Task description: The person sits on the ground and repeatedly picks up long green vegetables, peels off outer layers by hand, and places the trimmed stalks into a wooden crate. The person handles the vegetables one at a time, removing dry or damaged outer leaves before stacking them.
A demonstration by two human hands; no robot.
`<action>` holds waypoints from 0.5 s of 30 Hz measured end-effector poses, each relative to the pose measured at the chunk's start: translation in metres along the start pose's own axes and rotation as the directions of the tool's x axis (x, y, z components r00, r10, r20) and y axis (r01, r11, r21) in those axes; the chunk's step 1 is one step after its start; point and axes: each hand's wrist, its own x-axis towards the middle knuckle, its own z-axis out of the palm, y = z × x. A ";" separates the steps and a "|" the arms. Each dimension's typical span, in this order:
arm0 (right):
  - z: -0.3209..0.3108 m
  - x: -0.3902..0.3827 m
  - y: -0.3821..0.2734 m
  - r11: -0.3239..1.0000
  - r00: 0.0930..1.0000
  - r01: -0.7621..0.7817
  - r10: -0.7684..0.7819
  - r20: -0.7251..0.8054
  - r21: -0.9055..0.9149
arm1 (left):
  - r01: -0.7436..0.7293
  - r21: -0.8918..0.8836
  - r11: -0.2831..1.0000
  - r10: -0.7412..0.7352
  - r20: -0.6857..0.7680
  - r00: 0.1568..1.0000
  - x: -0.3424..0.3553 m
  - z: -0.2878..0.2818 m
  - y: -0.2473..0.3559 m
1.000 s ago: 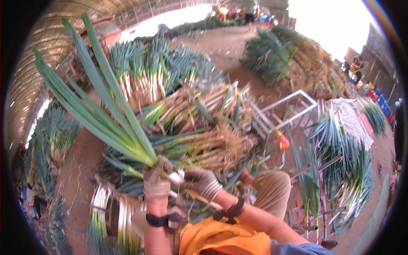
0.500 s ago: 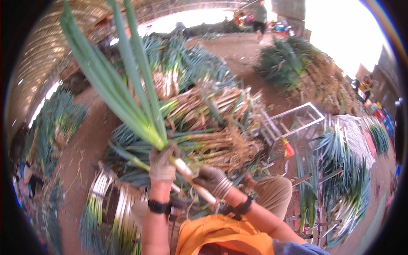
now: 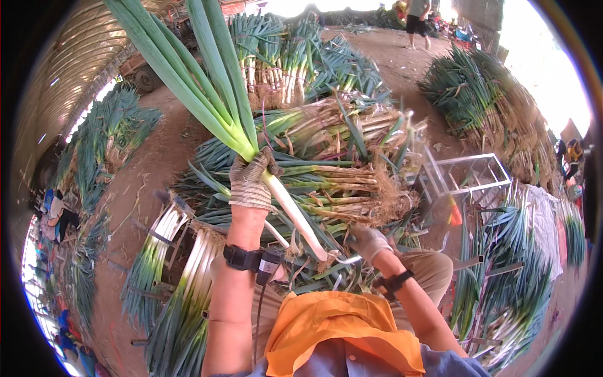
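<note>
My left hand [image 3: 252, 179], in a striped work glove, is closed round a large leek [image 3: 292, 210] just below where its green leaves fan out. The leaves rise to the upper left, and the bare white stalk slants down to the right. Beyond the stalk's lower end is my gloved right hand [image 3: 369, 244], apart from it, fingers curled and slightly blurred. A short pale strip [image 3: 348, 259] lies between that hand and the stalk end; whether the fingers hold it is unclear. Right in front lies a heap of untrimmed leeks [image 3: 339, 182] with brown roots.
Cleaned leeks [image 3: 195, 267] stand bundled in a rack at my left. More leeks [image 3: 509, 245] lie on a rack at my right, near a metal frame stool [image 3: 468, 176]. Tied bundles [image 3: 276, 60] and a big pile [image 3: 483, 100] stand farther off. A person [image 3: 417, 22] stands at the back.
My right hand has left the leek's stalk and moved right. The stalk looks whiter and barer at its lower end. My left hand keeps its hold; the whole view has shifted.
</note>
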 end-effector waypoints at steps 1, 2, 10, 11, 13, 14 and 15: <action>-0.013 -0.001 -0.031 0.933 0.948 0.223 -0.140 -0.287 0.281 | 0.017 -0.003 1.000 -0.017 -0.024 1.000 -0.001 0.004 -0.005; -0.016 0.006 -0.050 0.838 0.889 0.353 -0.161 -0.430 0.417 | 0.039 -0.006 0.999 -0.039 -0.043 0.998 -0.001 0.009 -0.014; -0.046 0.010 -0.124 0.910 0.821 0.357 -0.197 -0.536 0.212 | 0.017 -0.049 0.999 -0.024 -0.126 0.992 -0.015 0.026 -0.037; -0.045 0.010 -0.124 0.918 0.830 0.343 -0.195 -0.523 0.201 | 0.019 -0.054 0.998 -0.026 -0.128 0.991 -0.016 0.024 -0.038; -0.041 0.012 -0.123 0.931 0.835 0.326 -0.202 -0.512 0.165 | 0.023 -0.063 0.998 -0.031 -0.129 0.991 -0.018 0.023 -0.040; -0.036 0.014 -0.121 0.935 0.831 0.324 -0.211 -0.515 0.141 | 0.023 -0.049 0.999 -0.029 -0.129 0.991 -0.018 0.023 -0.041; -0.032 0.016 -0.119 0.939 0.827 0.323 -0.220 -0.517 0.116 | 0.022 -0.035 0.999 -0.027 -0.129 0.991 -0.018 0.023 -0.042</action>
